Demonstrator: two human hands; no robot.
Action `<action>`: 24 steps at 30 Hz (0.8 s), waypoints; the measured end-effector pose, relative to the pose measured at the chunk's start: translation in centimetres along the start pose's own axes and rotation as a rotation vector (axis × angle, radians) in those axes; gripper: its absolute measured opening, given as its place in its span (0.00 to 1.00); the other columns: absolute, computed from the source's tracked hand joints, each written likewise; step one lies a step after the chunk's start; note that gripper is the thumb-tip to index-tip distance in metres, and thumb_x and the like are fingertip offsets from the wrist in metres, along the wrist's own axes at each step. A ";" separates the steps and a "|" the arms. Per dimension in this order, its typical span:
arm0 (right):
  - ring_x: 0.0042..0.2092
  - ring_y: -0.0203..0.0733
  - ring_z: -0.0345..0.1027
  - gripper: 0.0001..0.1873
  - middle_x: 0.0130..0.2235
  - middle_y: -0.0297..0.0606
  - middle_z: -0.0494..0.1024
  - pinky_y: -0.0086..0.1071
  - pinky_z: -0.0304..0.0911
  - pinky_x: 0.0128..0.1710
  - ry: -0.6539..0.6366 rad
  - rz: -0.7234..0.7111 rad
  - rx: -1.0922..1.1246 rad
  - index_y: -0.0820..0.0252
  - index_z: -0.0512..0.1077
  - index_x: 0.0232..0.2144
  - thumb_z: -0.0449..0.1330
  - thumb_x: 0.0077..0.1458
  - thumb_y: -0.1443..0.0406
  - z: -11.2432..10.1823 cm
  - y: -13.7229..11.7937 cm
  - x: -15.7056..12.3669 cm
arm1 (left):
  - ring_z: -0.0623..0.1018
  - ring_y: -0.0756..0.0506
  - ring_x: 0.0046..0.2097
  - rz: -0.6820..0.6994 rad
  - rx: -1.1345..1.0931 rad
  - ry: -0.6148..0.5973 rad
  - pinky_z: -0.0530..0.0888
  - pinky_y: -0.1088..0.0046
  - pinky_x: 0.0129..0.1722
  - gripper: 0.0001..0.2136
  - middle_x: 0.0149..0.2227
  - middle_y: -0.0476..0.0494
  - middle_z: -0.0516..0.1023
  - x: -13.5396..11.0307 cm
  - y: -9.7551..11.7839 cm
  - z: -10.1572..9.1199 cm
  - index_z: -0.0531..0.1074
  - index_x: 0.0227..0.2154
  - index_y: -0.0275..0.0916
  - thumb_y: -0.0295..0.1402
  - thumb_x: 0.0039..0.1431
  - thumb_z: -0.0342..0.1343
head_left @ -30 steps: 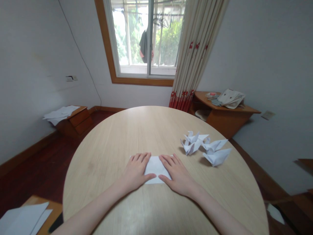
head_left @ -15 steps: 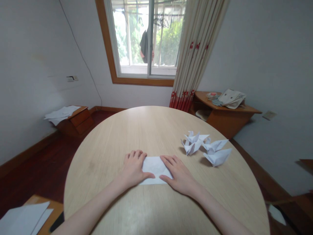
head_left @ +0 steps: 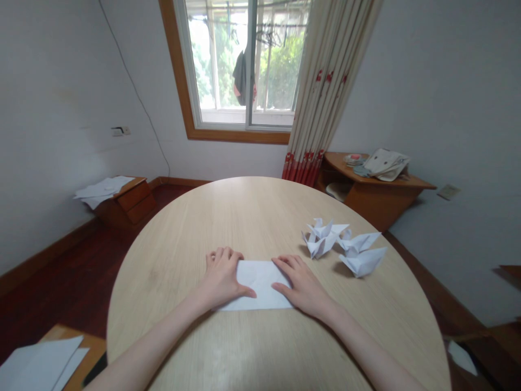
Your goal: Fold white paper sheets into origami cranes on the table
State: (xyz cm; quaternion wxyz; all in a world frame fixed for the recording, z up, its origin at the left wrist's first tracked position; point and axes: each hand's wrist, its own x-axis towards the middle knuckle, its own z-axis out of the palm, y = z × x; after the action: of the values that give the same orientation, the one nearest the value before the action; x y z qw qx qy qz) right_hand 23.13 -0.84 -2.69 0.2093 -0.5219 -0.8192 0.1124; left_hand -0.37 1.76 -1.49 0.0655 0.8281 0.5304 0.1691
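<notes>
White paper sheet: flat on the round table, lower centre of the frame. Left hand: on the sheet's left part, fingers bent, thumb extended inward. Right hand: on the sheet's right part, thumb spread from the fingers. Folded paper figures: grouped on the table, right of centre. Window: upper centre, curtain along its right side. Loose sheets: lower left corner.
</notes>
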 end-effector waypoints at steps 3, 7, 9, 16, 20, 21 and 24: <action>0.54 0.53 0.60 0.24 0.52 0.48 0.69 0.49 0.58 0.56 0.006 -0.004 0.007 0.59 0.67 0.55 0.61 0.55 0.64 0.0 0.0 0.0 | 0.68 0.33 0.48 0.017 0.013 0.023 0.58 0.54 0.49 0.36 0.43 0.38 0.71 0.0 0.0 0.0 0.71 0.40 0.38 0.58 0.28 0.68; 0.54 0.54 0.60 0.24 0.52 0.48 0.69 0.51 0.57 0.55 0.041 -0.015 -0.010 0.58 0.67 0.53 0.62 0.54 0.63 0.1 0.1 -0.1 | 0.69 0.36 0.47 0.047 -0.005 0.057 0.60 0.57 0.47 0.27 0.43 0.41 0.72 -0.1 0.2 -0.2 0.70 0.37 0.39 0.51 0.38 0.69; 0.54 0.54 0.60 0.23 0.52 0.48 0.68 0.51 0.57 0.55 0.074 -0.028 -0.021 0.58 0.67 0.53 0.61 0.55 0.63 0.2 0.2 -0.2 | 0.71 0.38 0.44 0.065 -0.028 0.060 0.61 0.60 0.44 0.21 0.41 0.44 0.74 -0.2 0.3 -0.3 0.70 0.37 0.40 0.45 0.45 0.68; 0.53 0.51 0.62 0.16 0.51 0.44 0.72 0.51 0.52 0.55 0.260 -0.164 -0.036 0.56 0.63 0.53 0.52 0.64 0.63 -0.3 0.5 -0.1 | 0.73 0.42 0.38 0.124 -0.149 0.222 0.64 0.65 0.38 0.10 0.34 0.47 0.75 -0.3 0.5 -1.3 0.69 0.33 0.39 0.35 0.53 0.64; 0.47 0.46 0.66 0.12 0.43 0.40 0.76 0.47 0.50 0.53 0.393 -0.257 -0.039 0.55 0.66 0.48 0.48 0.66 0.67 -1.2 0.1 -0.1 | 0.72 0.43 0.36 0.238 -0.152 0.365 0.64 0.66 0.36 0.07 0.31 0.47 0.74 -0.5 0.5 -1.7 0.69 0.31 0.39 0.35 0.58 0.61; 0.45 0.46 0.67 0.11 0.41 0.39 0.77 0.45 0.51 0.52 0.427 -0.274 -0.041 0.55 0.67 0.47 0.48 0.65 0.68 -1.4 0.0 -0.1 | 0.72 0.44 0.36 0.271 -0.151 0.397 0.64 0.67 0.36 0.07 0.31 0.47 0.74 -0.6 0.6 -1.8 0.69 0.31 0.39 0.35 0.60 0.59; 0.41 0.44 0.68 0.12 0.37 0.37 0.77 0.42 0.52 0.48 0.506 -0.320 -0.043 0.55 0.68 0.44 0.49 0.64 0.72 -2.1 -0.4 -0.4 | 0.71 0.45 0.34 0.355 -0.157 0.475 0.64 0.68 0.35 0.07 0.31 0.46 0.73 -0.8 0.9 -2.2 0.70 0.32 0.38 0.34 0.65 0.53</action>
State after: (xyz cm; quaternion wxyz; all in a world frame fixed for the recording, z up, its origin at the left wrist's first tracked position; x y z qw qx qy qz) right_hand 23.89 -1.40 -0.77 0.4105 -0.4019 -0.8152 -0.0731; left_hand -0.70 0.52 0.62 -0.0271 0.8376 0.3633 0.4070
